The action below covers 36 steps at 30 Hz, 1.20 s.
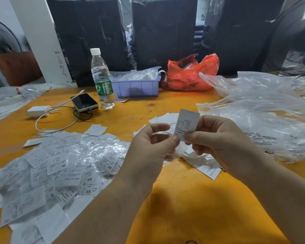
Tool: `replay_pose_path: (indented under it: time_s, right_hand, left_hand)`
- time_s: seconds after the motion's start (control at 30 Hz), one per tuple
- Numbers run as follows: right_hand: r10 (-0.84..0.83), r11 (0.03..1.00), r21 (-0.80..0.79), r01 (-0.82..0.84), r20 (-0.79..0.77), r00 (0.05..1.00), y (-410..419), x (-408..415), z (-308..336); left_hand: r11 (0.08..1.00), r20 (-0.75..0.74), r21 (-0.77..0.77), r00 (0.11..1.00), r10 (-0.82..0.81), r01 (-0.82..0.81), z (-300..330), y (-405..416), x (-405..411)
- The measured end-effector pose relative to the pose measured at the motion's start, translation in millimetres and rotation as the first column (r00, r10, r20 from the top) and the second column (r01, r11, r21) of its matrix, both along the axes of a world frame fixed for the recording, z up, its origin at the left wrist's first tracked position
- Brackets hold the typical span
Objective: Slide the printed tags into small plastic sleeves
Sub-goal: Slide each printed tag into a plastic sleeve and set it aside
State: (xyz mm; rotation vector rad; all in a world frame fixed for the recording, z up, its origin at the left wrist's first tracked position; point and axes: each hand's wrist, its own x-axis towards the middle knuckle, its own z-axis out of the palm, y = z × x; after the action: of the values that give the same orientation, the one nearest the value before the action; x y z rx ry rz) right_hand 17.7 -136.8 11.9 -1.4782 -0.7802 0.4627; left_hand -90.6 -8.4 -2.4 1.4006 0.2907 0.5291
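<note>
My right hand pinches a white printed tag upright by its lower edge, above the yellow table. My left hand is beside it, with thumb and forefinger closed on the lower left corner of the tag and what looks like a thin clear sleeve. A heap of sleeved tags marked XS, S and M lies to the left. Loose bare tags lie under my hands and behind them.
A water bottle, a phone with charger and cables, a lilac tray and a red bag stand at the back. Large clear plastic bags cover the right side. A fan stands far right.
</note>
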Motion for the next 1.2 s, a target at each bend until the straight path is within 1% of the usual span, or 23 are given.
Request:
replay_pose_path:
  time_s: [0.23, 0.37, 0.47, 0.57, 0.63, 0.9, 1.03, 1.2]
  right_hand:
    - [0.096, 0.995, -0.043, -0.095, 0.029, 0.995, -3, 1, 3]
    - [0.062, 0.998, -0.025, -0.060, 0.053, 0.997, -6, 4, 7]
    - [0.021, 1.000, 0.008, -0.021, 0.039, 0.999, -7, 6, 9]
    - [-0.025, 0.998, 0.056, 0.025, 0.000, 1.000, -9, 8, 11]
    - [-0.022, 0.997, 0.070, 0.023, -0.013, 1.000, -10, 7, 12]
    - [0.024, 1.000, 0.017, -0.024, 0.010, 1.000, -5, 2, 8]
    - [0.023, 1.000, 0.015, -0.023, 0.009, 1.000, -6, 2, 7]
    - [0.029, 1.000, 0.000, -0.029, 0.008, 1.000, -6, 4, 6]
  left_hand:
    - [0.996, -0.010, 0.086, 1.000, -0.021, 0.022, 1, -1, -1]
    - [0.996, -0.023, 0.086, 0.999, -0.026, 0.027, 0, 1, -1]
    - [0.996, -0.020, 0.086, 1.000, 0.000, 0.002, 1, 3, -1]
    - [0.997, -0.010, 0.073, 0.999, 0.035, -0.035, 3, 6, -2]
    - [0.997, -0.007, 0.057, 0.999, 0.045, -0.045, 4, 7, -2]
    - [1.000, -0.023, 0.002, 0.999, 0.026, -0.026, 6, 4, -3]
    - [0.999, -0.021, -0.042, 1.000, 0.016, -0.017, 7, 3, -3]
    - [0.999, -0.035, -0.041, 0.999, 0.006, -0.008, 6, 4, -2]
